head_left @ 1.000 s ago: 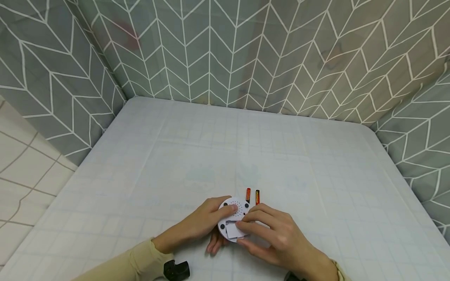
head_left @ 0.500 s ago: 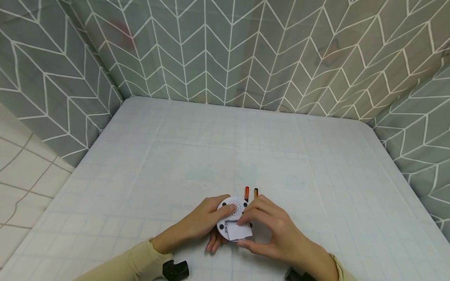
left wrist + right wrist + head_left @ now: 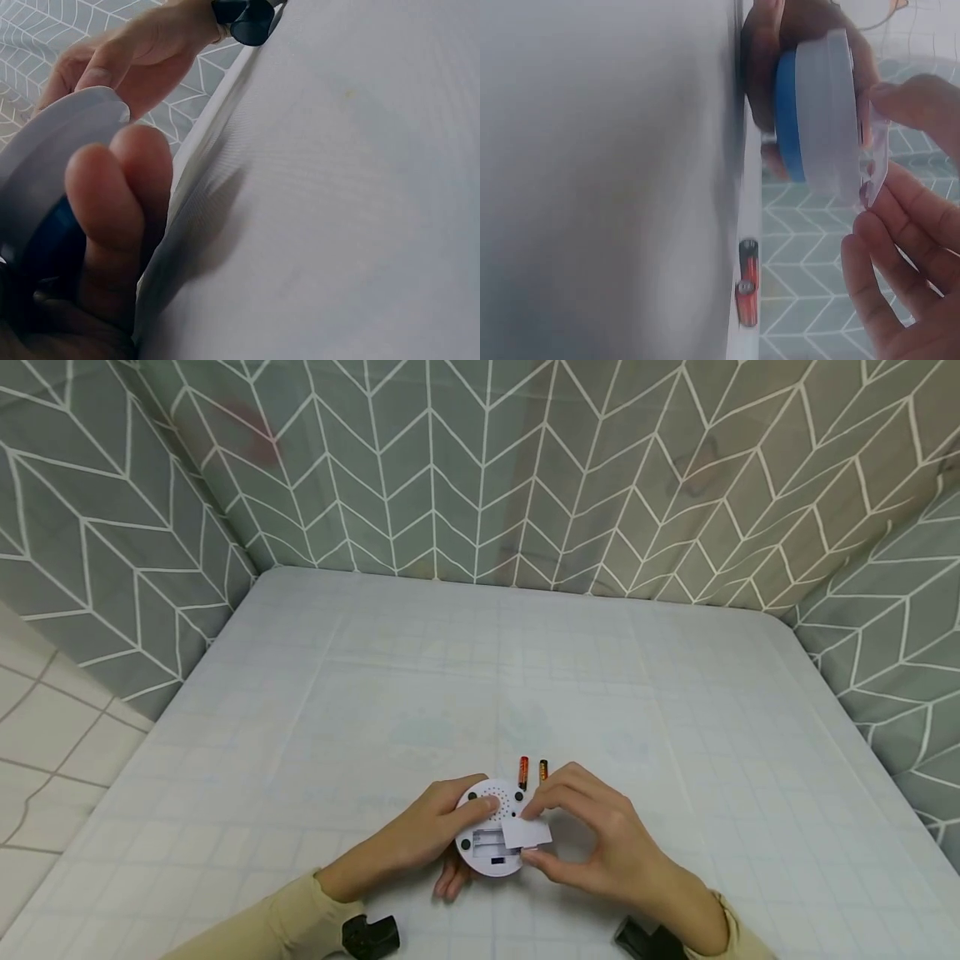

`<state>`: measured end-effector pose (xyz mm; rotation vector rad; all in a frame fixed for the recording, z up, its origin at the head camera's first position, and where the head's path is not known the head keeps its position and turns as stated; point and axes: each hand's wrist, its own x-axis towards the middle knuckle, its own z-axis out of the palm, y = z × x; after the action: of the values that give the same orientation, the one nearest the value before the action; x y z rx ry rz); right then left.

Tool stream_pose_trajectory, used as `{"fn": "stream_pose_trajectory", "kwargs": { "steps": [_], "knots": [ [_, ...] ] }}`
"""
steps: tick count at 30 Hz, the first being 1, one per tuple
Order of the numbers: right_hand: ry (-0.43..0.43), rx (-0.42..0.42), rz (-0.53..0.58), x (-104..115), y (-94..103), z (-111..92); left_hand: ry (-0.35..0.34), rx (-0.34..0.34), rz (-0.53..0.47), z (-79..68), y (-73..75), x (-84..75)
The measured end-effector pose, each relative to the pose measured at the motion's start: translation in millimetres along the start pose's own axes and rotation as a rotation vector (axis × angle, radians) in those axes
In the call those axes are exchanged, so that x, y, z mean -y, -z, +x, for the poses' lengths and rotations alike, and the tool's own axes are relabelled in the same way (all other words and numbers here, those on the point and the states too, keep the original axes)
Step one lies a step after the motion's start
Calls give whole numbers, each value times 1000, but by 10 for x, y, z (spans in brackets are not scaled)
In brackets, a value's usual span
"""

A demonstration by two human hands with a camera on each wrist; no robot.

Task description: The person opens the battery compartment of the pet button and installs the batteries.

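Note:
A round white device with a blue far side (image 3: 825,120) is held by my left hand (image 3: 433,818), thumb on its perforated face and fingers beneath. Its face has dark round feet and a battery compartment (image 3: 489,841), uncovered, with no battery visible inside. My right hand (image 3: 603,831) pinches a small white battery cover (image 3: 527,834) between thumb and fingers. The cover is lifted at an angle over the device's right part. In the right wrist view the battery cover (image 3: 880,150) stands along the device's face; whether they touch I cannot tell.
Two red-and-black batteries, a left one (image 3: 523,772) and a right one (image 3: 543,770), lie just beyond the device on a table with a white cloth (image 3: 450,693). Patterned curtains (image 3: 465,468) close off the back and sides. A tiled floor (image 3: 60,760) shows at left.
The battery cover has come off the compartment and moved to the right in my right hand, exposing the compartment. My left hand keeps its hold on the device.

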<state>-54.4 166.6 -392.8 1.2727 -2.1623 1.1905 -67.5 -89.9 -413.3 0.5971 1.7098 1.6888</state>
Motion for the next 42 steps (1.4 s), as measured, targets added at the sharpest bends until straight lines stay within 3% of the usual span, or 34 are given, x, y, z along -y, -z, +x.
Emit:
{"fn": "stream_pose_trajectory", "kwargs": {
  "steps": [7, 11, 14, 18, 21, 35, 42],
  "knots": [
    [-63, 0, -36, -92, 107, -44, 0, 3, 13, 2, 11, 11],
    [-105, 6, -37, -162, 164, -65, -22, -62, 118, 8, 21, 6],
    [-154, 18, -52, -202, 208, -92, -21, -69, 136, 11, 19, -4],
    [-224, 39, -95, -242, 271, -120, -1, 4, 25, 15, 2, -14],
    [-278, 65, -113, -271, 312, -123, 5, 13, -6, 23, -8, -22],
    [-414, 120, -298, -345, 351, -156, 26, 5, -19, 25, -6, -33],
    [-508, 189, -337, -333, 356, -165, 21, 6, -18, 26, -5, -32]
  ]
}}
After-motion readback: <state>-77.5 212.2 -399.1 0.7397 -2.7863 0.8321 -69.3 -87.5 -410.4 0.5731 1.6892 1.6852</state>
